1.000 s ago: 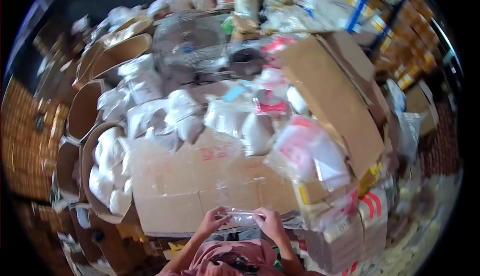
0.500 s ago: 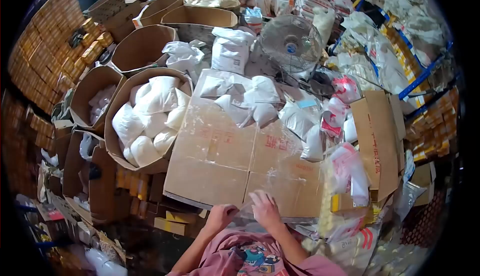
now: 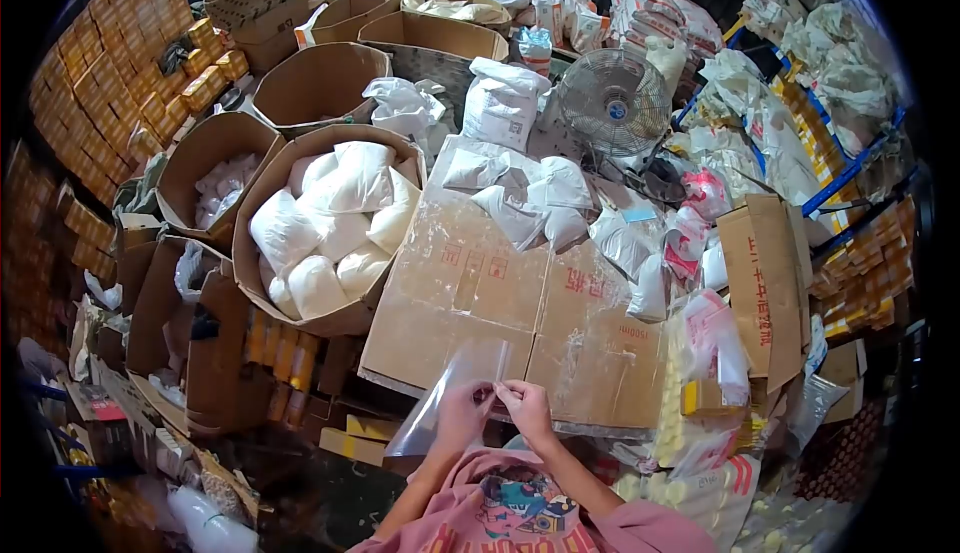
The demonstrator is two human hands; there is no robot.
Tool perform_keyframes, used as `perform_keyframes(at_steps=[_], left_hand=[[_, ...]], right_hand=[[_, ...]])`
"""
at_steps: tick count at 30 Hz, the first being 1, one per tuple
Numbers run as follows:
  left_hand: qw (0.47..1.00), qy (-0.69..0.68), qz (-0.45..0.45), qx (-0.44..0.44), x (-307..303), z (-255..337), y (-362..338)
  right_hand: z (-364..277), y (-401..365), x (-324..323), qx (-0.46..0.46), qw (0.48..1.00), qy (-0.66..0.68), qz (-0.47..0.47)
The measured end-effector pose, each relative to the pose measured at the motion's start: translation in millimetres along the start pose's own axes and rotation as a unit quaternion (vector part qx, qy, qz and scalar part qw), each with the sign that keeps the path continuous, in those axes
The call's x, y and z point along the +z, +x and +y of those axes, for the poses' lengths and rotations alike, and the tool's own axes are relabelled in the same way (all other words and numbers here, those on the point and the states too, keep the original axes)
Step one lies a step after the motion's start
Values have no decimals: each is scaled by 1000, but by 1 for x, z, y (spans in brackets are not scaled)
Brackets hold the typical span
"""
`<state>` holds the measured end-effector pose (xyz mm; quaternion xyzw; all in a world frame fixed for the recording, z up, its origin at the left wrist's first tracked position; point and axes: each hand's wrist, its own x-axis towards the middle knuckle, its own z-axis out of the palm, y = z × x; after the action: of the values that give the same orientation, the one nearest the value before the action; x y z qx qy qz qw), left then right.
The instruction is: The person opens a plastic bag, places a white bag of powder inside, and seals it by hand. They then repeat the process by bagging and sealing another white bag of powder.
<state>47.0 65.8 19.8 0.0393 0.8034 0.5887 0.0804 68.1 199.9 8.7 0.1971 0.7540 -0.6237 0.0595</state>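
A clear plastic bag (image 3: 425, 423) is pinched between my two hands near the front edge of the cardboard-covered table. My left hand (image 3: 466, 413) is closed on the bag, which spreads out to its left and above it. Beside it, almost touching, my right hand (image 3: 525, 408) has its fingers pressed together on the bag's edge. Beyond both hands lies the cardboard sheet (image 3: 450, 303), dusted with white powder. Several filled white bags (image 3: 560, 185) rest on its far part.
To the left stands a large carton (image 3: 245, 253) filled with white bags (image 3: 335, 223). A fan (image 3: 615, 103) and a white sack (image 3: 500, 103) are at the back. On the right are an upright cardboard box (image 3: 755, 293), a stack of plastic bags (image 3: 705, 343) and a blue-framed rack (image 3: 850, 153).
Both hands have come together, and the clear bag now shows spread out beside the left hand. The view has shifted, so the table appears farther right.
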Motion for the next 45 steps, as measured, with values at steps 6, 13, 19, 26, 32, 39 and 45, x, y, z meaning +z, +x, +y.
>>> perform_keyframes(at_steps=[6, 13, 19, 26, 32, 39, 45], left_hand=[[985, -119, -93, -86, -33, 6, 8], [948, -229, -182, -121, -52, 5, 15], [940, -239, -213, -119, -55, 13, 19], [928, -260, -234, -129, -45, 8, 22], [927, -262, -239, -122, -40, 12, 26], [930, -263, -235, -104, -39, 10, 29], [936, -243, -239, -86, -32, 7, 30]], right_hand=[[-31, -11, 7, -27, 999, 29, -27], [-35, -13, 7, 33, 987, 140, -78], [-37, -18, 3, 44, 974, 204, -84], [-35, -19, -7, 52, 988, 131, -64], [-33, -16, -10, 61, 975, 201, -70], [-34, -13, -13, 63, 966, 231, -102], [-38, -13, -15, 39, 987, 137, -75]])
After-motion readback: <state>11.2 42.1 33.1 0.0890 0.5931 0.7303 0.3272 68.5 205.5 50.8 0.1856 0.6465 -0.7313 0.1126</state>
